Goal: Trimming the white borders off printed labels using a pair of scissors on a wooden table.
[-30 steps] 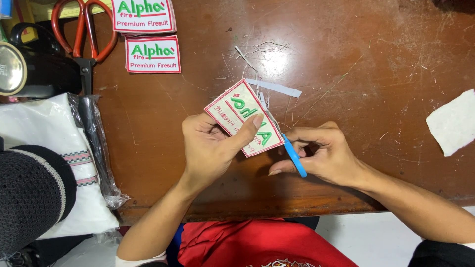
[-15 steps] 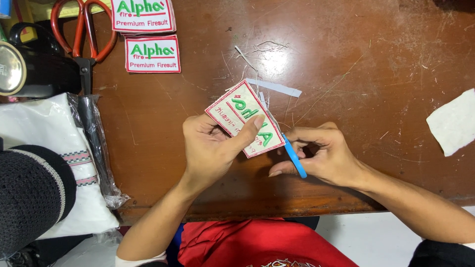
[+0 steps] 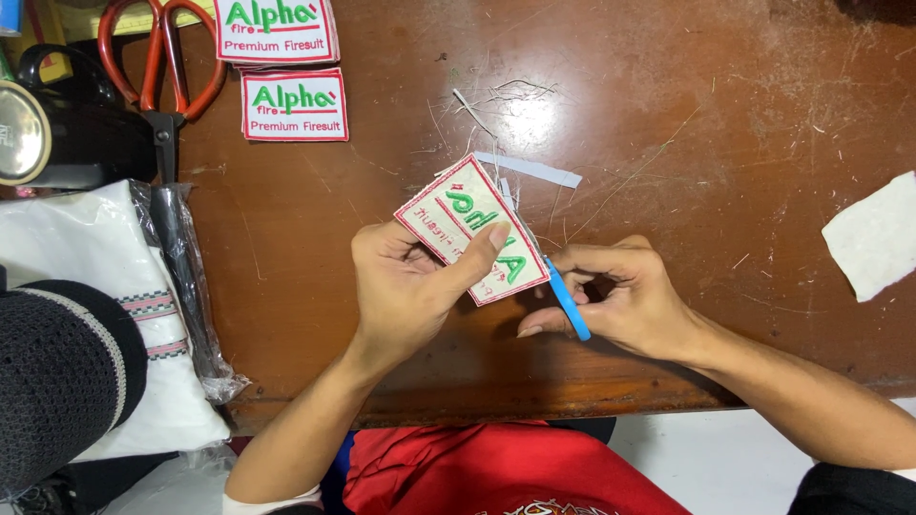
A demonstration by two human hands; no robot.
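My left hand (image 3: 412, 286) pinches a white embroidered patch (image 3: 465, 224) with a red border and green lettering, thumb across its face, held tilted just above the brown table (image 3: 668, 114). My right hand (image 3: 625, 300) grips a small blue-handled cutting tool (image 3: 570, 307) whose tip meets the patch's right edge. A thin white trimmed strip (image 3: 534, 170) and loose threads (image 3: 506, 95) lie on the table just beyond the patch.
Two similar patches (image 3: 291, 103) and orange-handled scissors (image 3: 157, 67) lie at the far left. A black round object (image 3: 57, 133), a plastic-wrapped white cloth (image 3: 105, 286) and a dark knitted item (image 3: 57, 381) sit left. A white fabric scrap (image 3: 878, 243) lies right.
The patch has tilted and shifted very slightly in my left hand. Both hands stay in almost the same place.
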